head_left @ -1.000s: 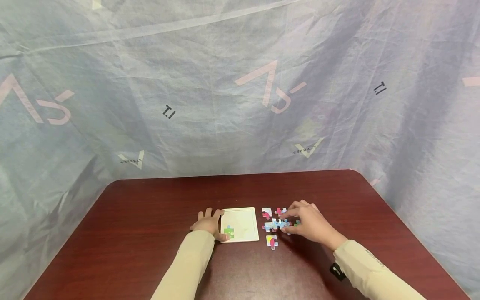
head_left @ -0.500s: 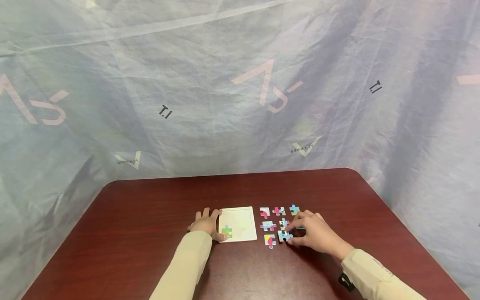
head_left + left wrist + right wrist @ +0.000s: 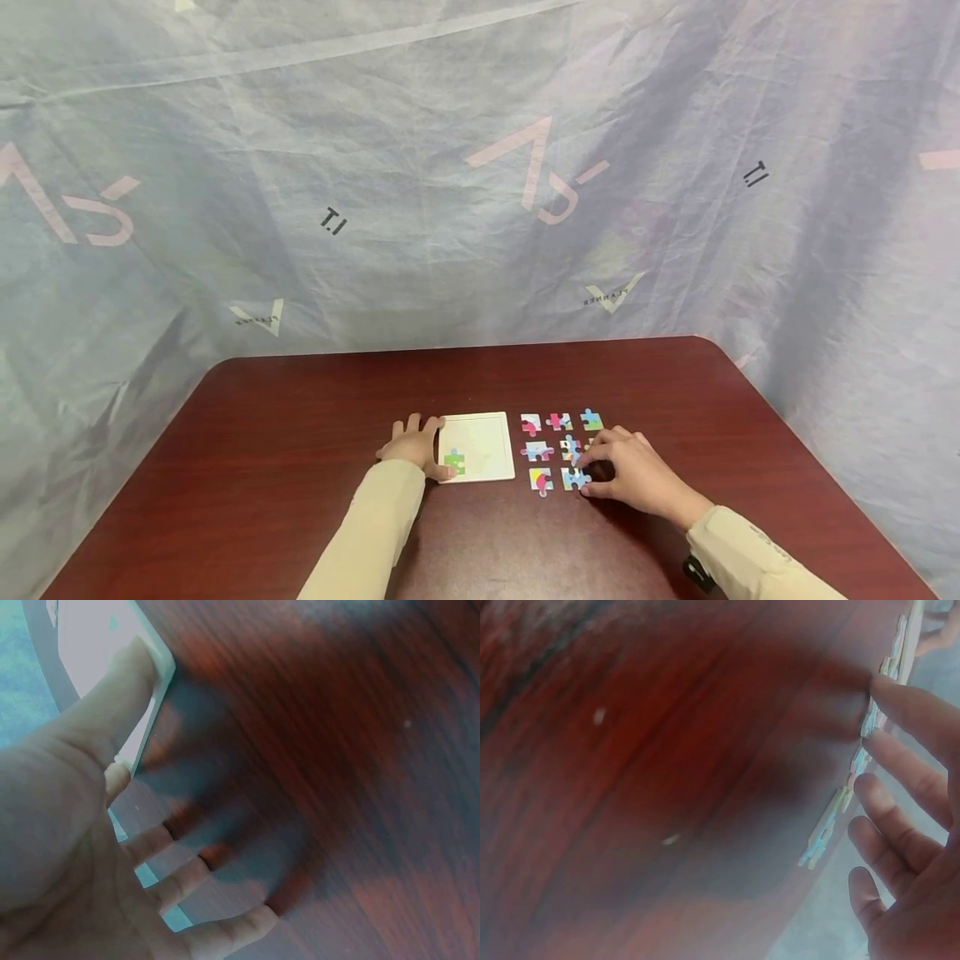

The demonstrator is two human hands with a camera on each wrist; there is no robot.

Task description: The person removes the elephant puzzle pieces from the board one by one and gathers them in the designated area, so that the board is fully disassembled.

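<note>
A pale square puzzle board (image 3: 480,437) lies flat on the table, with a green jigsaw piece (image 3: 454,460) in its near left corner. My left hand (image 3: 411,450) is spread at the board's left edge. Its thumb (image 3: 127,675) rests on the near corner and its index finger touches the far corner. To the right of the board, several jigsaw pieces lie in rough rows. My right hand (image 3: 633,473) pinches a blue jigsaw piece (image 3: 574,479) between thumb and index finger in the nearest row. In the right wrist view, its other fingers (image 3: 889,817) are loosely bent.
Behind the blue piece lies another jigsaw piece (image 3: 570,448), and a yellow-and-red piece (image 3: 539,479) lies to its left. A blue-green piece (image 3: 591,420) lies at the far right. The dark red table (image 3: 300,433) ends at a grey cloth (image 3: 420,275).
My right hand has drawn the blue jigsaw piece out of the middle cluster toward me into the near row, uncovering pieces behind it. My left hand has stayed on the board.
</note>
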